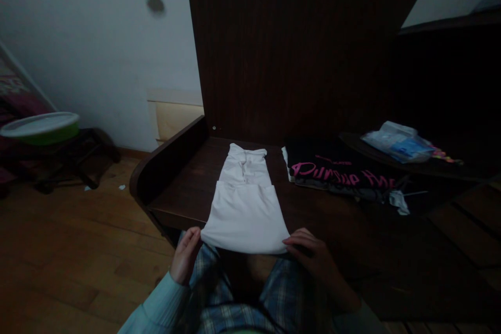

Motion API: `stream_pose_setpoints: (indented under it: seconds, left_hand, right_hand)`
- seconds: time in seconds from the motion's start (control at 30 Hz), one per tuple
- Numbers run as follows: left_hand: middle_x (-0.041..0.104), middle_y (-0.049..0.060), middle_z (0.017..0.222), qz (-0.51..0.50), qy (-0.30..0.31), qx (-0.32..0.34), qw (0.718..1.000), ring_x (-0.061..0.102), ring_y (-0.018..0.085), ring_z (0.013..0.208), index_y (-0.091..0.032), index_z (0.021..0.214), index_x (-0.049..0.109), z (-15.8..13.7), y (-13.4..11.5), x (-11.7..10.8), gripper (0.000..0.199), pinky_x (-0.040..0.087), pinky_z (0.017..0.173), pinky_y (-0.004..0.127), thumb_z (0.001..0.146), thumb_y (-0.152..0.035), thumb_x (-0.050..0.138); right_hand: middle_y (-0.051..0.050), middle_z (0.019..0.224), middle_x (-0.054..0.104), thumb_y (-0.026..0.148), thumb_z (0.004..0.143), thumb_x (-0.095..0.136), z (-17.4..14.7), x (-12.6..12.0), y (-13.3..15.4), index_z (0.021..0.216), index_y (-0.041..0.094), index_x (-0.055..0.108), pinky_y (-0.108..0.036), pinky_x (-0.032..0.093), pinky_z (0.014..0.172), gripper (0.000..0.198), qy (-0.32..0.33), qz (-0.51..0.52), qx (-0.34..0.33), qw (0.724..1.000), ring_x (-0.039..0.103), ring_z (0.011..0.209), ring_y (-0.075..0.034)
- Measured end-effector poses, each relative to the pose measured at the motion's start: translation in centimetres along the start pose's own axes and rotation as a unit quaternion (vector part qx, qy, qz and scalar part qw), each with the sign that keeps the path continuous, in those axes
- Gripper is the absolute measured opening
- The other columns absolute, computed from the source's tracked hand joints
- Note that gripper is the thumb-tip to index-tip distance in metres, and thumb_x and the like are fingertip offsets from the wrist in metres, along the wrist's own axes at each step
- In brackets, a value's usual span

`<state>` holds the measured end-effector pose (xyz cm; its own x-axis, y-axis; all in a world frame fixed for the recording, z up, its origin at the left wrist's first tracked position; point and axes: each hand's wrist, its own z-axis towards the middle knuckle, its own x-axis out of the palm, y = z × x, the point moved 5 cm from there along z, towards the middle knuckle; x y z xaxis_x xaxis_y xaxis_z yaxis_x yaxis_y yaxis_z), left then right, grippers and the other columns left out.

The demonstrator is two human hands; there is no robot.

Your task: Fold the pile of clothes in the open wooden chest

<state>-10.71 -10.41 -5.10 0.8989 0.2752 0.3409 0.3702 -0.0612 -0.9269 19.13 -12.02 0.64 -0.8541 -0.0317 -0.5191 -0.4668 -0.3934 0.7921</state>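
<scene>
A white garment [246, 216] lies folded lengthwise on the dark wooden surface, its near part doubled back over the rest. Creases and what looks like a short cord show near its far end; its exact kind I cannot tell. My left hand [187, 255] pinches the near left corner between thumb and fingers. At the near right corner, my right hand [311, 251] holds the edge in a similar pinch. Between the two hands the near edge hangs slightly past the front of the surface, above my knees.
To the right lies a folded black garment [336, 169] with pink lettering. Beyond it, a clear plastic packet [399, 142] rests on a dark round object. A raised wooden side rail [168, 154] borders the left, and a green basin [43, 128] stands on a low stool.
</scene>
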Motion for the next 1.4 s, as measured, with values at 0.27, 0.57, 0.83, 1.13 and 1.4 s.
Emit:
stream_pose_setpoints:
  seconds: [0.27,0.57,0.83,1.13,1.4]
  left_hand:
    - [0.059,0.006,0.093,0.275,0.115,0.142,0.944,0.054,0.022,0.090,-0.022,0.113,0.048,-0.8,-1.9,1.0,0.059,0.042,0.080,0.034,0.058,-0.035,0.067]
    - [0.054,0.012,0.096,0.567,0.094,0.408,0.709,0.051,0.026,0.087,-0.020,0.112,0.056,-0.2,-0.5,2.0,0.051,0.042,0.076,0.040,0.062,-0.013,0.047]
    - [0.054,0.011,0.112,0.468,0.188,0.443,0.741,0.044,0.029,0.106,-0.022,0.082,0.066,-4.1,-5.5,3.9,0.026,0.029,0.093,0.045,0.065,-0.030,0.047]
    - [0.051,0.001,0.050,0.375,0.248,0.224,0.864,0.045,0.012,0.048,-0.019,0.054,0.057,-3.8,-8.7,6.4,0.027,0.037,0.051,0.024,0.068,-0.041,0.050]
    - [0.058,0.003,0.066,0.227,0.154,0.158,0.949,0.050,0.014,0.062,-0.011,0.074,0.060,8.0,-9.8,10.0,0.039,0.037,0.057,0.023,0.061,-0.047,0.057]
  right_hand:
    - [-0.007,0.095,0.058,0.027,0.071,0.060,-0.6,1.2,-0.5,0.110,0.024,0.054,-0.034,0.044,0.074,0.040,0.040,-0.163,-0.047,0.985,0.052,0.087,-0.021]
    - [-0.007,0.084,0.054,0.005,0.068,0.044,-0.4,2.9,-0.7,0.108,0.022,0.056,-0.033,0.042,0.068,0.044,-0.002,-0.291,-0.087,0.953,0.049,0.079,-0.021]
    - [-0.008,0.097,0.053,0.027,0.070,0.051,-1.0,-1.1,2.8,0.082,0.023,0.062,-0.035,0.042,0.075,0.016,0.034,-0.146,-0.071,0.986,0.049,0.091,-0.023]
    - [-0.005,0.076,0.062,0.040,0.077,0.041,0.3,-3.2,4.0,0.078,0.021,0.060,-0.030,0.045,0.066,0.027,-0.002,-0.020,0.063,0.998,0.055,0.072,-0.020]
    - [-0.004,0.084,0.064,0.033,0.075,0.043,13.3,-3.3,1.1,0.087,0.017,0.058,-0.031,0.043,0.074,0.025,-0.106,0.012,0.050,0.993,0.056,0.084,-0.020]
